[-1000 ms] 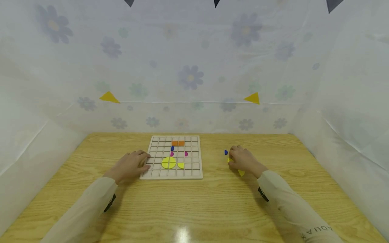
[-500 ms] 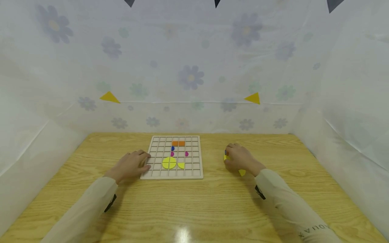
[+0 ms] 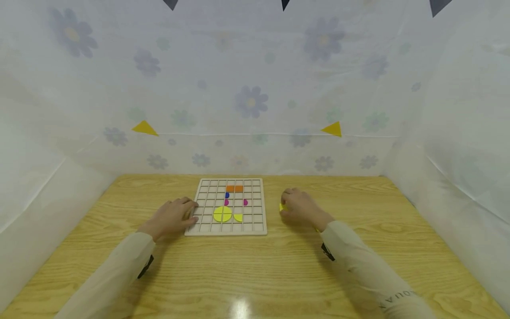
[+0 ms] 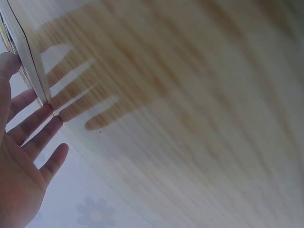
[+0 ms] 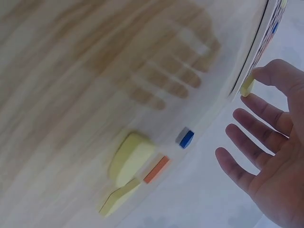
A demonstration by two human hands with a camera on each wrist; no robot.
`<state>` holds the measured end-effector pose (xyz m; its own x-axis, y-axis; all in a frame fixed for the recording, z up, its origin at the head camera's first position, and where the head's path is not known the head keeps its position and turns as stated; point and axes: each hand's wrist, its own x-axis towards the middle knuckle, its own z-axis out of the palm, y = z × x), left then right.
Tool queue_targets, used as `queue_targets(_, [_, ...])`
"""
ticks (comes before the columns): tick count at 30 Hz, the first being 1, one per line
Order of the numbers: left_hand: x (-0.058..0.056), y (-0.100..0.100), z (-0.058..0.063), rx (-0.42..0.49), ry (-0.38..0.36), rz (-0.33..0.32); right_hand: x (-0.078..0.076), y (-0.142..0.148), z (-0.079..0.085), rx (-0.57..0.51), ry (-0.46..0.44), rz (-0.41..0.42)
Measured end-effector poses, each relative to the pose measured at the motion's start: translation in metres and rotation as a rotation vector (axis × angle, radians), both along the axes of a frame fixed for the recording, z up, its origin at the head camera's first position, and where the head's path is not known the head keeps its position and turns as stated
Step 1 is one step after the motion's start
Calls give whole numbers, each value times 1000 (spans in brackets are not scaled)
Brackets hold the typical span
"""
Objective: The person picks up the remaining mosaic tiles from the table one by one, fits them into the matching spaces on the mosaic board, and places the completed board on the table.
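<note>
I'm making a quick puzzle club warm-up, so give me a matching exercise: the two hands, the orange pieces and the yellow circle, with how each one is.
1. left hand
2. right hand
3. orange pieces
4. yellow circle

A. pinching a yellow piece
B. split into quarters by grid lines
C. touching the left edge of the board
D. side by side near the board's far edge

Pairs: 1-C, 2-A, 3-D, 4-B
</note>
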<state>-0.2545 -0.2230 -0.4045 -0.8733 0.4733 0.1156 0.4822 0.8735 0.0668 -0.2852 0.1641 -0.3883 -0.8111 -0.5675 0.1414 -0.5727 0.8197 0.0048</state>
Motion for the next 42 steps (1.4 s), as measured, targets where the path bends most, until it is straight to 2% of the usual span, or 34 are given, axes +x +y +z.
queue_targets(8, [0,1,0,7,8,-9,1,-22,1,-33,-16,34])
queue_targets(17, [0,0,0,9,-4,-2,-3,-47,-1,-33,-77,33])
queue_targets(31, [-2,-1,-3,-2,-6,5,-4,-79,-2,-29,-87,77])
queue_targets(42, [-1,-1,-2,3,-1,2,-9,-94,-5,-6,-101,46])
